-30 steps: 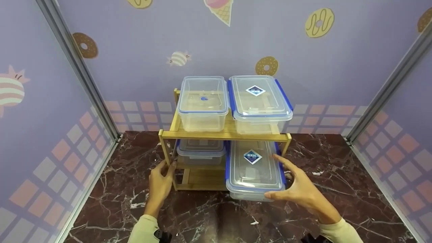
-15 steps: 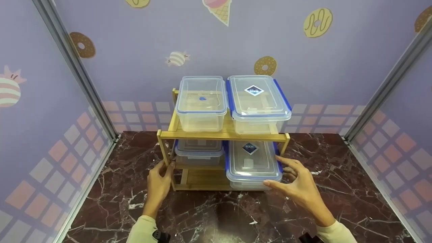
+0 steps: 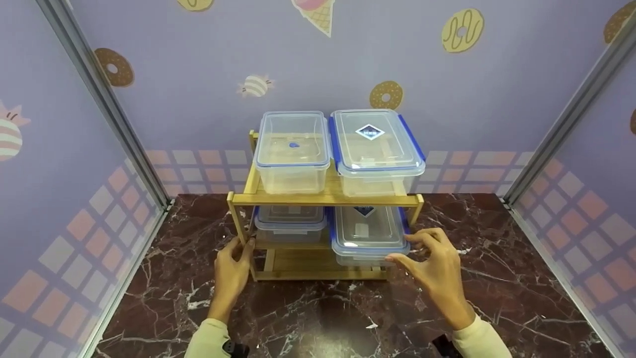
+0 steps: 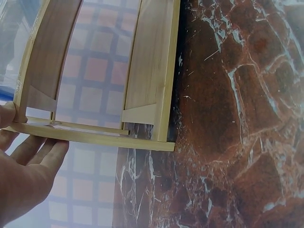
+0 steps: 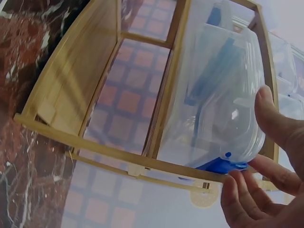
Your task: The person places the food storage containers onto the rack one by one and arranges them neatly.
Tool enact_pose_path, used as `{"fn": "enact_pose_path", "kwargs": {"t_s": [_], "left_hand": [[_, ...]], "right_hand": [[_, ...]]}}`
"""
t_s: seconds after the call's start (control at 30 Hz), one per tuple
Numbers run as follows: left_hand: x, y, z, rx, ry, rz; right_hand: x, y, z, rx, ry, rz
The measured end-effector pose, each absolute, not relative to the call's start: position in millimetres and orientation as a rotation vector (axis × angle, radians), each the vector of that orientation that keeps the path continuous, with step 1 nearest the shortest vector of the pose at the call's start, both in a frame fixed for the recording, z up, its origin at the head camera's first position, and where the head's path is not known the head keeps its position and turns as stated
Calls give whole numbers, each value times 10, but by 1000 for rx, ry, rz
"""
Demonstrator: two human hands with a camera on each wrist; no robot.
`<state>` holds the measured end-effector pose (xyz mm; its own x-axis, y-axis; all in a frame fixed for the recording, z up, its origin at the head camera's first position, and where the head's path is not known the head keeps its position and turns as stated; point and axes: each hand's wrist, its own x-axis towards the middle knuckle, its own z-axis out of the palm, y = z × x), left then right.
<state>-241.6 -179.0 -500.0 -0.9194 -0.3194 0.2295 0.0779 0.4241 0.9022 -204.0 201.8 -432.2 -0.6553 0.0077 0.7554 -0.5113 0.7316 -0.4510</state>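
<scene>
A wooden two-tier rack [image 3: 325,200] stands on the marble-patterned table. My left hand [image 3: 232,268] grips its left front post; the left wrist view shows the thumb on one side of that post [image 4: 95,137] and the fingers on the other. On the middle shelf, at the right, lies a clear food container [image 3: 370,241] with a blue-edged lid, its front end jutting a little past the shelf. My right hand [image 3: 437,271] holds this container by its front right corner, thumb at the front and fingers along the side by the blue clip [image 5: 221,165].
Left of the held container sits another lidded container [image 3: 290,219] on the same shelf. Two more, one at left [image 3: 293,149] and one at right [image 3: 375,144], stand on the top shelf. A bottom shelf [image 3: 303,261] lies below. Purple walls [image 3: 198,99] enclose the table.
My right hand has pushed the lower right container back into the rack, its label sliding partly under the top shelf. The left hand keeps its grip on the post.
</scene>
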Motion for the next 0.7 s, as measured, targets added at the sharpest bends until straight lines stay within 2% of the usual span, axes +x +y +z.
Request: {"fn": "enact_pose_path", "kwargs": {"t_s": [0.27, 0.7], "left_hand": [[-2418, -1776, -5024, 193, -2302, -1523], [-2408, -1795, -5004, 176, -2287, -1554]], "right_hand": [[-2099, 1879, -4370, 503, -2030, 874], [-2186, 1796, -4483, 532, -2090, 770]]}}
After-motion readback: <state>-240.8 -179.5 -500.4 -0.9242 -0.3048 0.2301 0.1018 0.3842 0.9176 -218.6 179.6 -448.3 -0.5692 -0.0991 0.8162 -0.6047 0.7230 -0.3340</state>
